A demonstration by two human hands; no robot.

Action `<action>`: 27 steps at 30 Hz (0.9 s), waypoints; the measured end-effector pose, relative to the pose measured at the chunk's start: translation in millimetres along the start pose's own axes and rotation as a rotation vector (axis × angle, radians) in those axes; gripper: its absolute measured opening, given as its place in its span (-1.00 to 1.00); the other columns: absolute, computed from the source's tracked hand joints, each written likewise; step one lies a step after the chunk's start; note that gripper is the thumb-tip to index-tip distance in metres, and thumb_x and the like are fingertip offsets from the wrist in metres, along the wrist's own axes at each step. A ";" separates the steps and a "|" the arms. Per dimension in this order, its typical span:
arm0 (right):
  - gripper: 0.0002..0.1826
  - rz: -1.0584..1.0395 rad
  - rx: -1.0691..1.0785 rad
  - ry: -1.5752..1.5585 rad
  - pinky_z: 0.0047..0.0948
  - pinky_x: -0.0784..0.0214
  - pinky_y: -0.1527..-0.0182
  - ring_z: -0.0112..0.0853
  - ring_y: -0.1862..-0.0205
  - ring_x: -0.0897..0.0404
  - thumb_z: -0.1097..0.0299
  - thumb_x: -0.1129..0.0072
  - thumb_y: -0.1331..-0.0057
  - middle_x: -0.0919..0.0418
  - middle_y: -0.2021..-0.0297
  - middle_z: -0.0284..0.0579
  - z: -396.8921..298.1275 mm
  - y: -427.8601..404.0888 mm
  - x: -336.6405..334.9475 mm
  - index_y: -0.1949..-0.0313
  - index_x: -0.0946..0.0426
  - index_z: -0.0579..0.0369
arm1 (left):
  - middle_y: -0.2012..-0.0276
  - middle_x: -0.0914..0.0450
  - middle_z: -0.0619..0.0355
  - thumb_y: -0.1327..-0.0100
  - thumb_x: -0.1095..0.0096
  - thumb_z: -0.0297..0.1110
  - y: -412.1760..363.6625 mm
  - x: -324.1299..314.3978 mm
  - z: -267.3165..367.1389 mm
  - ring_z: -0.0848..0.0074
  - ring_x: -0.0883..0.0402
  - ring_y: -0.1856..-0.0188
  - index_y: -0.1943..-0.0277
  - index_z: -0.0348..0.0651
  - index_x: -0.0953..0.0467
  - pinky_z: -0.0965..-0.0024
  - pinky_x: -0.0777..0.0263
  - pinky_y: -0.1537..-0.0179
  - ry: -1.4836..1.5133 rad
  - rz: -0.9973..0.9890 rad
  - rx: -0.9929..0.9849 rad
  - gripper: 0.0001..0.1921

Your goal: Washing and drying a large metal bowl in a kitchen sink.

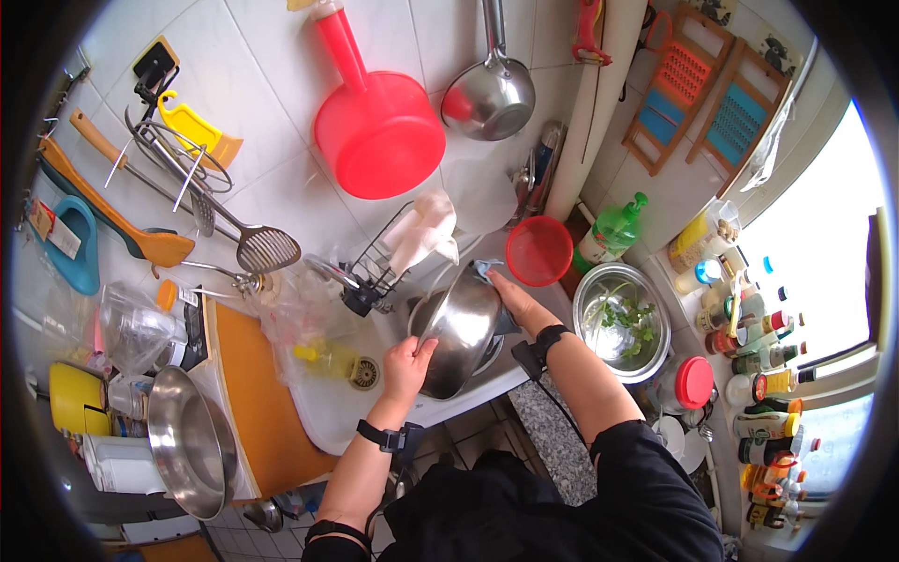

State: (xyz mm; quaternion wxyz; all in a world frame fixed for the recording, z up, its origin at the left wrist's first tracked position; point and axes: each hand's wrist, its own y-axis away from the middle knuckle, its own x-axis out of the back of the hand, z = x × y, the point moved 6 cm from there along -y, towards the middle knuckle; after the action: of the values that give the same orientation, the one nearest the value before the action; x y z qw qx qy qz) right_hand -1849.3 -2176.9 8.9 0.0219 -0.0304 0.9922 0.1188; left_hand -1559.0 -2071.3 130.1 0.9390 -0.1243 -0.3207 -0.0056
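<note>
A large stainless steel bowl [463,323] is tilted on its side above the sink [330,414], its outer surface turned towards the right. My left hand [407,369] grips the near rim, thumb on the outside. At the bowl's far edge, my right hand [514,298] presses a light blue cloth [486,268] against the metal. Most of that cloth is hidden by the fingers and the bowl. Behind the bowl, a white cloth [425,228] hangs over a black wire rack [372,270] near the faucet [333,270].
Right of the sink stand a red plastic basin [539,251], a green pump bottle [611,232] and a metal bowl [657,372] holding leafy greens [628,319]. A yellow bottle [330,358] lies by the drain. Another steel basin [186,442] leans at left. A red ladle [379,133] hangs above.
</note>
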 end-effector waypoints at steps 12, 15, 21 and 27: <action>-0.32 0.057 -0.562 -1.048 0.11 -0.64 -0.25 -0.04 -0.13 -0.77 -0.28 0.03 -0.65 -0.79 -0.13 -0.02 110.6 69.5 -58.2 -0.30 -0.67 0.06 | 0.61 -0.48 0.00 -0.56 -0.46 0.07 -15.7 -8.8 -30.7 0.26 -0.44 0.56 0.39 -0.30 -0.55 0.17 -0.36 0.43 0.191 0.036 0.209 -0.43; -0.37 0.045 -0.500 -1.182 -0.02 -0.70 -0.05 -0.09 0.07 -0.78 -0.23 0.14 -0.72 -0.81 0.02 -0.05 144.4 78.8 -83.0 -0.19 -0.69 0.04 | 0.59 -0.50 -0.03 -0.58 -0.43 0.06 -15.5 -27.5 -26.2 0.19 -0.45 0.54 0.37 -0.28 -0.57 0.15 -0.39 0.41 0.255 0.081 0.234 -0.45; -0.55 0.353 -0.468 -1.404 -0.21 -0.69 0.14 -0.41 0.31 -0.68 -0.01 0.14 -0.78 -0.72 0.30 -0.29 189.3 82.6 -79.4 -0.01 -0.63 0.03 | 0.37 -0.72 -0.20 -0.65 -0.29 -0.05 3.0 -88.8 -11.6 -0.19 -0.73 0.29 0.15 -0.21 -0.74 -0.10 -0.57 0.27 0.102 0.117 -0.014 -0.62; -0.73 0.149 -0.472 -1.368 -0.19 -0.55 0.07 -0.20 0.27 -0.57 0.30 0.14 -0.57 -0.52 0.37 -0.20 69.8 111.8 -120.0 0.03 -0.55 0.14 | 0.26 -0.80 -0.15 -0.66 -0.26 -0.02 57.0 -99.9 -49.4 -0.15 -0.78 0.20 -0.02 -0.12 -0.76 -0.10 -0.67 0.18 0.008 0.054 -0.054 -0.66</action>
State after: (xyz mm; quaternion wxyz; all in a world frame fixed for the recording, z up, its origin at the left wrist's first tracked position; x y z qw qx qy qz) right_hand -1734.5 -2045.3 -26.6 0.6220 0.1142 0.7041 0.3231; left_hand -1603.5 -2034.7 19.0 0.9363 -0.1584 -0.3132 0.0107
